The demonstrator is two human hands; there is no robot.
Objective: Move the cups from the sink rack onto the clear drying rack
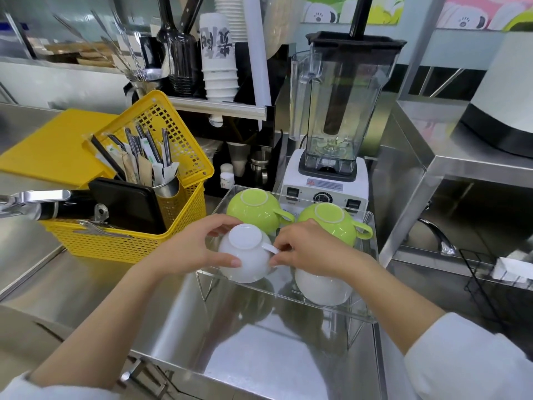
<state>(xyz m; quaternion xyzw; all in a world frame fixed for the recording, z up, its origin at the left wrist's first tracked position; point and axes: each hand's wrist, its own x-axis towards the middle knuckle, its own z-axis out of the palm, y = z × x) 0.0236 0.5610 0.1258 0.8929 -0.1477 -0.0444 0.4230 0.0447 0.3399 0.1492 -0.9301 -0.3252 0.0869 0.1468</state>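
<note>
A clear drying rack (364,318) stands over the steel sink. Two green cups sit upside down at its back, one on the left (253,210) and one on the right (331,223). A white cup (245,255) is upside down at the front left; my left hand (196,249) grips its body. My right hand (310,249) pinches that cup's handle. Another white cup (323,290) lies upside down at the front right, partly hidden under my right wrist.
A yellow basket (184,215) with cutlery and a black tray stands left of the rack. A white blender (331,140) stands right behind it. A steel shelf leg (403,215) rises at the right. A tap handle (37,202) reaches in from the left.
</note>
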